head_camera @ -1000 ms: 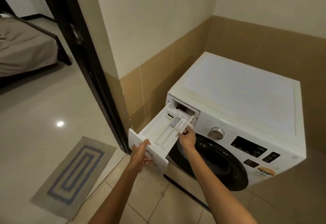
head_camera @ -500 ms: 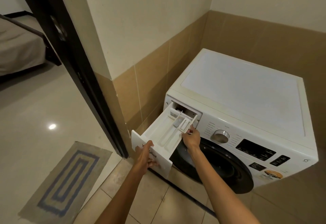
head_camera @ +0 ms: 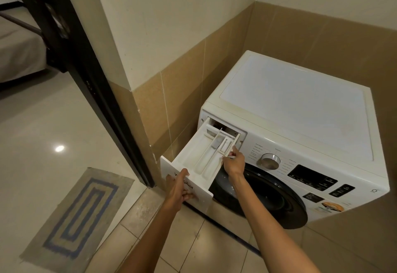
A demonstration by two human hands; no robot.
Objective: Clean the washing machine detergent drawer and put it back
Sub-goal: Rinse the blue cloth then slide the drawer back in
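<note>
Detergent drawer (head_camera: 193, 156) at frame centre: white, pulled far out of slot (head_camera: 223, 125) in upper-left front corner of washing machine (head_camera: 296, 105), rear end inside slot, front panel (head_camera: 203, 195) out at 7 o'clock, sloping slightly down. Compartments facing up, long dividers running lengthwise, small grey insert (head_camera: 215, 143) toward rear. Left grip (head_camera: 179, 189) on front panel: thumb over top edge, fingers curled under bottom edge, covering part of printed lettering. Right grip (head_camera: 234, 164) at 3 o'clock side of drawer, fingertips pinching right side wall near rear. Both forearms entering from 6 o'clock. Silver dial (head_camera: 271, 161) near right grip at 3 o'clock, dark display panel (head_camera: 311, 175) farther along at 4 o'clock. Round dark door (head_camera: 268, 199) below drawer at 5 o'clock, closed. Machine tucked in corner of tan-tiled walls (head_camera: 182, 92), on tiled floor (head_camera: 214, 251). Striped blue-and-tan mat (head_camera: 79, 214) at 8 o'clock, well apart. Black door frame (head_camera: 86, 75) at 10 o'clock; bed (head_camera: 19, 53) beyond it, partly cut off.
</note>
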